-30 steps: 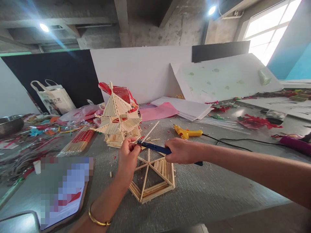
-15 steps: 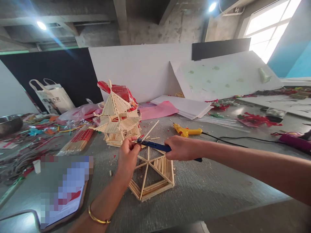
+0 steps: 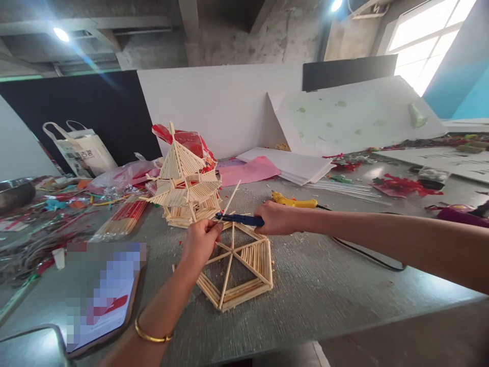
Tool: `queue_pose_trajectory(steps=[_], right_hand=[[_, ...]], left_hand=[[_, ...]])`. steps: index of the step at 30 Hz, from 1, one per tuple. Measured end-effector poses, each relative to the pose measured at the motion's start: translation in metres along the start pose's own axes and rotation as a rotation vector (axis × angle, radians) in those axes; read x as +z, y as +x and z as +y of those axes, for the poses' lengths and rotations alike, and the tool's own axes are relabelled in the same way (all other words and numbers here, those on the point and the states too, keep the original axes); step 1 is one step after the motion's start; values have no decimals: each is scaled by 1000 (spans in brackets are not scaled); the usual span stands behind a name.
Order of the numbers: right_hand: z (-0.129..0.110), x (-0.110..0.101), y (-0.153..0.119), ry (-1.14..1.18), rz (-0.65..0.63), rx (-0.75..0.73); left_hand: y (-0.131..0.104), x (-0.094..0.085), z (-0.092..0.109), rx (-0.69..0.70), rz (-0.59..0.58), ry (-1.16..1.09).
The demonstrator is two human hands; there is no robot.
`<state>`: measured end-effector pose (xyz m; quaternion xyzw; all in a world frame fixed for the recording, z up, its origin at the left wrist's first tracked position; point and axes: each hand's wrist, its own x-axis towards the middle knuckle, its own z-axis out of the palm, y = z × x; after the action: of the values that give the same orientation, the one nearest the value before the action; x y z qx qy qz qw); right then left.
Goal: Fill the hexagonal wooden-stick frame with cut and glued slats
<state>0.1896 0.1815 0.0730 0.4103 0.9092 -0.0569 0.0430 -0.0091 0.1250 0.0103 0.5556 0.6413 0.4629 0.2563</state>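
Note:
My left hand (image 3: 200, 239) is closed, thumb and fingers pinching a thin wooden stick (image 3: 233, 197) that slants up to the right. Blue-handled pliers (image 3: 244, 219) are gripped in my right hand (image 3: 277, 218), their jaws at the stick just above my left fingertips. Whether the jaws are closed around the stick I cannot tell. Below both hands lies a flat hexagonal stick frame (image 3: 248, 294) with spokes; some of its sections are filled with rows of sticks. A pagoda model (image 3: 183, 183) built from similar sticks stands behind my left hand.
A yellow glue gun (image 3: 294, 200) lies behind my right hand, its black cord (image 3: 367, 250) passing under the forearm. At left are a phone (image 3: 110, 295) and a packet of sticks (image 3: 122, 216). White boards (image 3: 286, 163) and pink paper (image 3: 248, 172) lie at the back.
The pliers and my right hand have shifted slightly up and left. The stick now points more steeply upward. The glue gun's cord has swung nearer, bending below my right forearm.

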Motion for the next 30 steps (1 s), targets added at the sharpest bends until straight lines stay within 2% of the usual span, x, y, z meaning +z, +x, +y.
queue_pose_trajectory(steps=[4, 7, 10, 13, 16, 19, 21, 26, 28, 30], right_hand=[[-1, 1, 13, -38, -8, -58], [7, 0, 25, -75, -1, -74], [24, -5, 36, -1, -133, -26], [38, -11, 41, 93, -260, 72], [39, -8, 45, 29, -209, 127], [30, 5, 54, -109, -23, 142], [23, 13, 60, -145, 52, 160], [14, 25, 66, -153, 142, 207], [14, 28, 63, -153, 178, 197], [14, 29, 60, -146, 210, 180]], left_hand=[[2, -5, 1, -4, 40, 92], [4, -11, 1, 22, 115, 151], [4, -16, 1, 54, 164, 181], [2, -18, 2, 84, 140, 185], [2, -18, 4, 112, 88, 171], [1, -20, 6, 120, 3, 142], [-1, -20, 7, 117, -88, 113], [-15, -14, 9, 106, -452, 46], [-21, -9, 10, 96, -542, 72], [-25, -4, 11, 83, -584, 101]])
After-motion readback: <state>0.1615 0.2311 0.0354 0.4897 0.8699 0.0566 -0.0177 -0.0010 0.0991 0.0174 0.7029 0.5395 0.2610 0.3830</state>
